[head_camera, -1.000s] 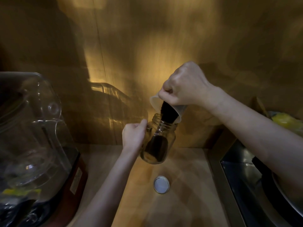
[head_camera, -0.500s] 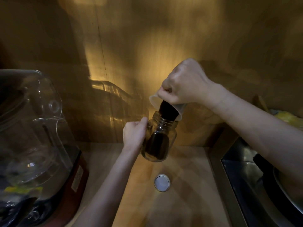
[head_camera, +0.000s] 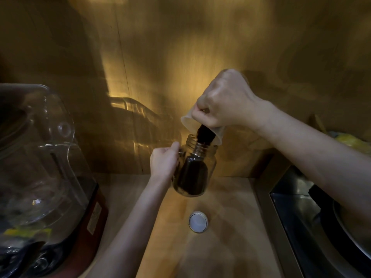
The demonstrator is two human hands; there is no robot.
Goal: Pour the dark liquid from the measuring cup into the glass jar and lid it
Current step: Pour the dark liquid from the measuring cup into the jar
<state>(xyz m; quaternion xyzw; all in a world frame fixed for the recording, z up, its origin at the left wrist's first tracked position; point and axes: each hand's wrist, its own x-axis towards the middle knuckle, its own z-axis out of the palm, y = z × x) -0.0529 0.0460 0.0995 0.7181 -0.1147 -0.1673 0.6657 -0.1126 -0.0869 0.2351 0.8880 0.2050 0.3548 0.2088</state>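
Note:
My left hand (head_camera: pixel 163 162) grips the side of a clear glass jar (head_camera: pixel 195 167), held tilted above the wooden counter. Dark liquid fills much of the jar. My right hand (head_camera: pixel 222 103) holds a translucent plastic measuring cup (head_camera: pixel 188 123) tipped steeply over the jar's mouth, and a dark stream runs from the cup's rim into the jar. The jar's round lid (head_camera: pixel 198 221) lies flat on the counter in front of the jar, white inside facing up.
A large clear blender jug (head_camera: pixel 38 157) on a red base (head_camera: pixel 94 213) fills the left side. A steel sink (head_camera: pixel 313 223) with a dark pan sits at the right. A wooden wall stands close behind. Yellow packaging (head_camera: pixel 351 141) lies at the far right.
The measuring cup has tipped steeper and my right hand has risen a little. The dark liquid level in the jar is higher. The lid has not moved.

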